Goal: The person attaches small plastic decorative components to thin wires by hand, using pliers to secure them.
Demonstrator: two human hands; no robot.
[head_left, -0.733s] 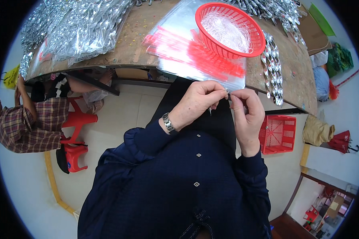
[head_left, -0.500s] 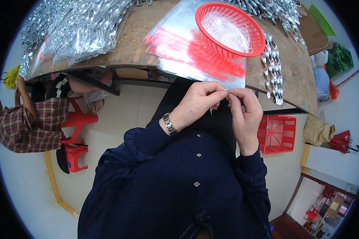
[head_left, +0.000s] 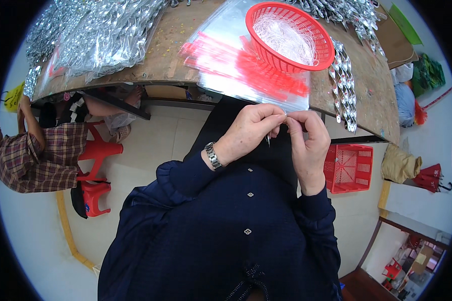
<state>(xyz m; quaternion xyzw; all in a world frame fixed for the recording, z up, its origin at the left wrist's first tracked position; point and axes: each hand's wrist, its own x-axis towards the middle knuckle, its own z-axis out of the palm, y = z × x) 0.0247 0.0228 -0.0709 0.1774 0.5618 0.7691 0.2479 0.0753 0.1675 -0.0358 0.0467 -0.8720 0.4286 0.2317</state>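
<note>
Our right hand (head_left: 311,143) has moved inward to our left hand (head_left: 251,129), which pinches a thin silvery piece (head_left: 268,141) beside the bench (head_left: 374,98) edge; we cannot tell whether the right grips it. Tiled floor (head_left: 153,135) spreads leftward.

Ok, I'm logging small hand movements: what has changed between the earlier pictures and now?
The right-hand grip shifted slightly left, so its fingertips now appear to meet those of the left-hand grip. The thin silvery piece hanging below the left-hand grip shifted slightly right. Nothing was visibly let go. The left-hand grip, red plastic basket and clear-and-red plastic bags stayed put.
</note>
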